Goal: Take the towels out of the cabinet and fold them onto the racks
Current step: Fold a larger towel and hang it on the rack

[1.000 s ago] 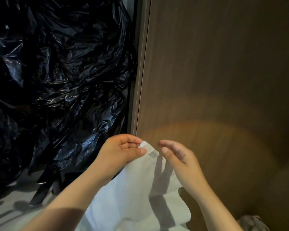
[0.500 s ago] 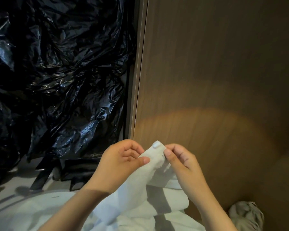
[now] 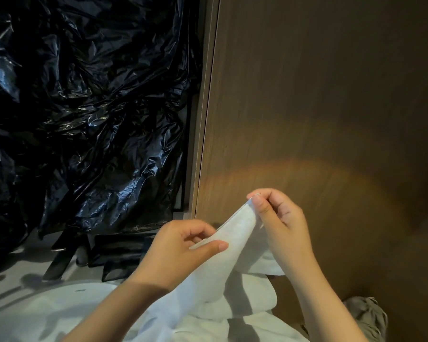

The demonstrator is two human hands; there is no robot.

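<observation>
The white towel [image 3: 232,245] is up in the air between the person's two hands, out of the cabinet and not yet on any rack (no rack shows from here). Its top corner is pinched between the thumb and forefinger of the right hand [image 3: 279,225], which holds it high. The left hand [image 3: 181,248] grips the same hem lower down and to the left, thumb on top and fingers curled under. The rest of the cloth hangs in loose folds down toward the person's body.

A second ago both hands were bunched together at that one corner, picking at it. Now they have drawn apart: the right has lifted with the corner and the left has run down along the edge, so a stretch of hem is pulled straight between them. I take that as the start of the fold, finding one clean edge before laying the towel out flat.

Just behind the hands stands a brown wood panel [image 3: 319,107], lit by a warm arc of light. Left of it hangs crumpled black plastic sheeting [image 3: 84,107] above a pale floor [image 3: 8,282]. A grey crumpled cloth [image 3: 366,317] lies at the foot of the panel, bottom right.
</observation>
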